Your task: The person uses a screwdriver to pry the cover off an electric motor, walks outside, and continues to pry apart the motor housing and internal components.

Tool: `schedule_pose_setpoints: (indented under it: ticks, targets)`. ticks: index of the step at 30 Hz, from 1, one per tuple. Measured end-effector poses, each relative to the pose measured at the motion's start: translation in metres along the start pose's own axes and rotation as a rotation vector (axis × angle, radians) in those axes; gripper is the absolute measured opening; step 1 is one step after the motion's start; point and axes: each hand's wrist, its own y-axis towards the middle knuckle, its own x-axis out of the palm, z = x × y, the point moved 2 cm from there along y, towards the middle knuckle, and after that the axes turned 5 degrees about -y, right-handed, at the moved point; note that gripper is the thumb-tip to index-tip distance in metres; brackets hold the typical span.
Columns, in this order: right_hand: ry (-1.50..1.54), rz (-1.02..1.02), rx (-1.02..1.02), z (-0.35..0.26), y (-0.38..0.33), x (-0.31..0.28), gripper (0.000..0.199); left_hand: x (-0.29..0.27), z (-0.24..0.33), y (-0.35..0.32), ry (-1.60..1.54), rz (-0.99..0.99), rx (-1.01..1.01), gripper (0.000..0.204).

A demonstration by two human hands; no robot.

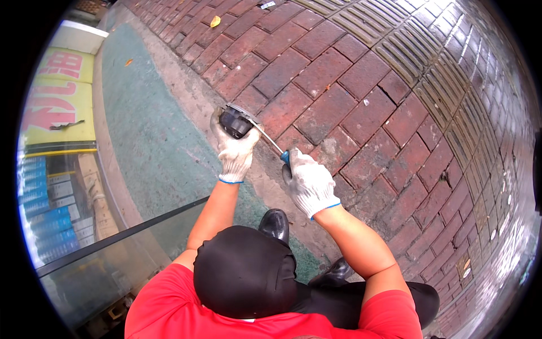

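My left hand (236, 155), in a white knit glove with a blue cuff edge, is closed around a black rounded part with a thin metallic rim (234, 123). My right hand (311, 182), gloved the same way, grips the blue handle of a screwdriver (285, 156). The slim metal shaft runs up and left to the rim of the black part; whether its tip is wedged in or only touching, I cannot tell. Both hands are out in front of my knees, over the border between green pavement and red brick.
Red brick paving (344, 116) spreads ahead and right, with ribbed tactile tiles (398, 51) beyond. Green pavement (141, 113) lies left, beside a glass display case (84, 209) with a yellow panel. My bent black-clad knee (245, 274) and black shoes (274, 225) are below. A yellow leaf (215, 21) lies farther off.
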Motion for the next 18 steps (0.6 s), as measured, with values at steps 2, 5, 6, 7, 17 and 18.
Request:
schedule_pose_setpoints:
  ticks: [2,5,6,7,17,18]
  targets:
    - [-0.106,0.026,-0.003,-0.002,-0.001,-0.002,0.015,0.001,0.001,-0.001,-0.046,0.016,-0.051,0.1]
    - [-0.257,0.058,0.003,-0.006,-0.001,0.0,0.018,0.002,0.004,-0.002,-0.077,0.041,-0.109,0.098]
    - [-0.306,0.068,0.006,-0.006,-0.001,0.002,0.021,0.001,0.0,0.001,-0.086,0.04,-0.124,0.098]
    - [-0.298,0.064,0.005,-0.006,0.0,0.004,0.023,-0.001,-0.003,0.002,-0.095,0.039,-0.14,0.099]
    - [-0.251,-0.064,0.089,0.015,0.014,0.058,0.027,-0.013,-0.055,-0.022,0.561,-0.071,-0.418,0.098]
    - [-0.098,-0.083,0.114,0.011,0.013,0.054,0.028,-0.016,-0.059,-0.022,0.412,-0.062,-0.428,0.094]
